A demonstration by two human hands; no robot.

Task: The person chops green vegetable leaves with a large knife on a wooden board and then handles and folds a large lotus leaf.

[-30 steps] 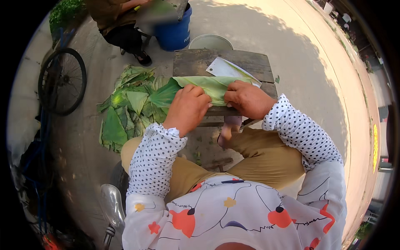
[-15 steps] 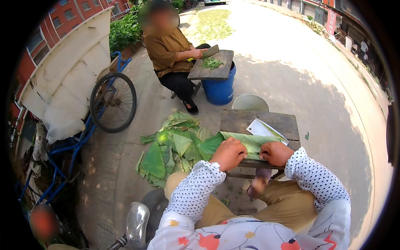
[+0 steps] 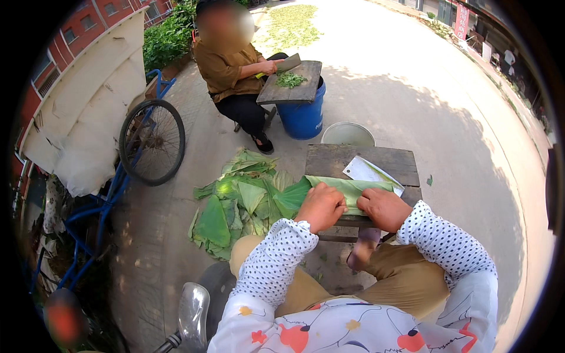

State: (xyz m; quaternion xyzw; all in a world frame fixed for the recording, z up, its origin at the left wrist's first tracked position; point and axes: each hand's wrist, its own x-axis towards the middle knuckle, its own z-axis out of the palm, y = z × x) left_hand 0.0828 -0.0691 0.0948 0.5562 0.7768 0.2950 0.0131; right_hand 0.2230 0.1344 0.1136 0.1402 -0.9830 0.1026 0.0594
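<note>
A broad green leaf (image 3: 348,189), folded into a long flat roll, lies across the near part of a small wooden table (image 3: 325,156). My left hand (image 3: 321,208) presses on its left part with curled fingers, while my right hand (image 3: 385,210) grips the near edge further right. Loose green leaf spreads out past my left hand over the table's left edge. Just behind the roll rests a cleaver (image 3: 366,170) with a pale blade, partly covered by the leaf. The undersides of my fingers are hidden.
A heap of large green leaves (image 3: 223,220) lies on the ground to the left. Beyond the table stand a pale bucket (image 3: 348,134) and a blue barrel (image 3: 303,117). A seated person holds a cleaver over shredded greens on a board (image 3: 303,91). A blue cart (image 3: 154,144) stands left.
The whole view has shifted slightly. My right fingers have moved a little forward over the roll, and my left hand keeps its place on the leaf.
</note>
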